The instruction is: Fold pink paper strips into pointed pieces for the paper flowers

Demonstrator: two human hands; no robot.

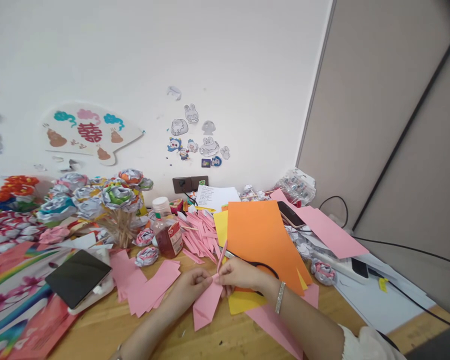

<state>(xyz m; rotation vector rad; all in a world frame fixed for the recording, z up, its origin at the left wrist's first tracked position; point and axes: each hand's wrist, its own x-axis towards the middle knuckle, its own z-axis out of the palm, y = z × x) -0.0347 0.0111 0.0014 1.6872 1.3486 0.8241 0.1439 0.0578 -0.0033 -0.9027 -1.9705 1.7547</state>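
A partly folded piece of pink paper [206, 309] is pinched between both my hands above the front of the wooden table. My left hand [194, 284] grips its upper left edge with thumb and finger. At its upper right, my right hand [237, 276] is closed on the same sheet, and a narrow strip of it points upward. Black-handled scissors [266, 265] lie on the orange paper [260, 235], partly hidden behind my right hand. Left of my hands are cut pink paper rectangles [153, 287]. A heap of folded pink strips [200, 232] lies just beyond.
A bottle of reddish liquid [167, 232] stands behind my left hand, near paper flowers on sticks [120, 200]. A black tablet-like device [78, 276] lies at left. Right are a phone [290, 214], a power strip [350, 267], cables and white paper [382, 300].
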